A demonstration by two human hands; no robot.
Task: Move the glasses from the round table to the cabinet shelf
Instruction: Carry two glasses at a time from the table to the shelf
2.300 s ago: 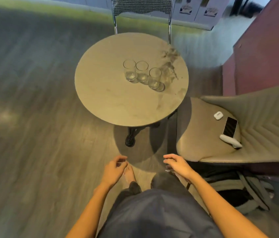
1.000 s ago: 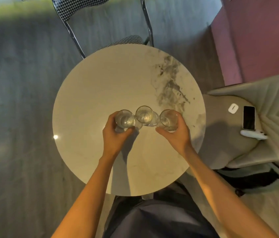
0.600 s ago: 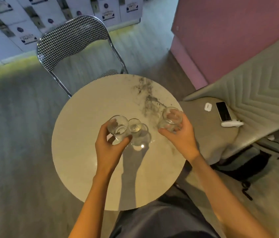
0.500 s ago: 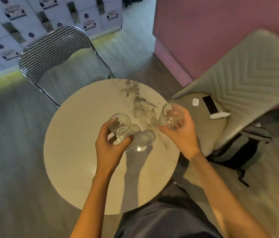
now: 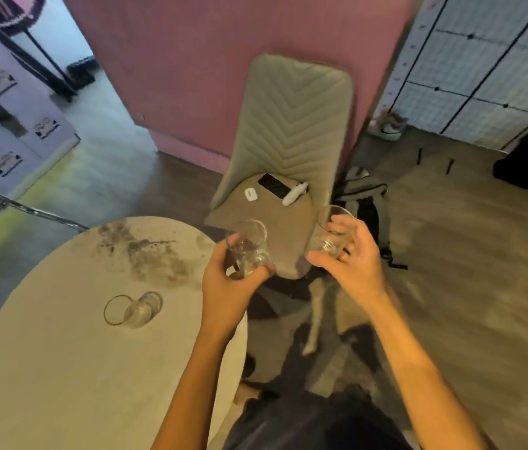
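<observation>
Both hands lifted off round table point(image 5: 61, 368), each gripping glass; third glass point(image 5: 133, 309) left behind.

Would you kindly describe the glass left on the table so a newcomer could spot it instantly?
Find the round marble table at the lower left. Near its middle stands one clear glass, alone on the tabletop. The other two glasses are lifted off, one in each hand, over the beige chair.

One head-worn wide-angle view looks steeply down, close over the round table point(image 5: 61, 368) and floor.
</observation>
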